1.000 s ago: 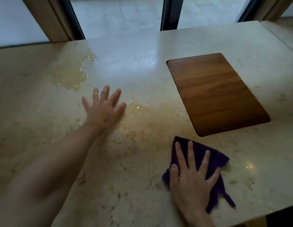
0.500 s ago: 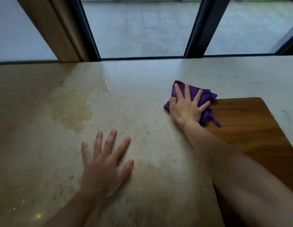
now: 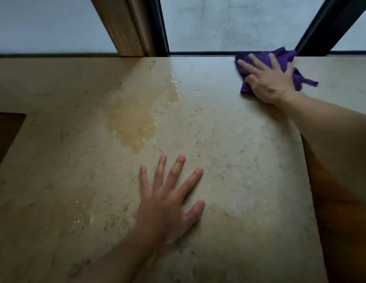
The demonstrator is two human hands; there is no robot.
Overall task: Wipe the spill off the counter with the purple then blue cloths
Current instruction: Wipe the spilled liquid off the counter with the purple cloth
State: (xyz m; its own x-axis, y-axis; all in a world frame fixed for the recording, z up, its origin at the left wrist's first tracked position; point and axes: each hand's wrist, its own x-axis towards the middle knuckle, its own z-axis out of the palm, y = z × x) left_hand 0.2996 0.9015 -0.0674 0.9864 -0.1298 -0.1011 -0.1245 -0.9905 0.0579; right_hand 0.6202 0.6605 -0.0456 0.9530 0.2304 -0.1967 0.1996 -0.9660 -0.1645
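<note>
Head view: the right hand [image 3: 268, 82] lies flat, fingers spread, pressing the purple cloth [image 3: 280, 58] onto the counter [image 3: 229, 150] at about one o'clock, hard against the far edge by the window frame [image 3: 321, 27]; it is not clamped on the cloth but pinning it under the palm, which I judge suits sliding it as a pad rather than lifting it. The left hand [image 3: 167, 201] rests open and empty at six o'clock, fingers splayed on the stone, probably as a brace while the person leans forward. The spill [image 3: 135, 119] sits at eleven o'clock, well apart from the cloth; a fainter wet sheen [image 3: 82, 215] lies at eight o'clock, left of the left hand; neither looks wiped yet. The cloth is bunched, its long axis running roughly nine to three along the counter's far edge, a loose tail trailing toward three o'clock; the spill's long axis runs from twelve down to about six, narrowing near the left fingertips. Wooden insets show at the right edge [image 3: 341, 231] and at nine o'clock [image 3: 6, 131]. No blue cloth is in view.
</note>
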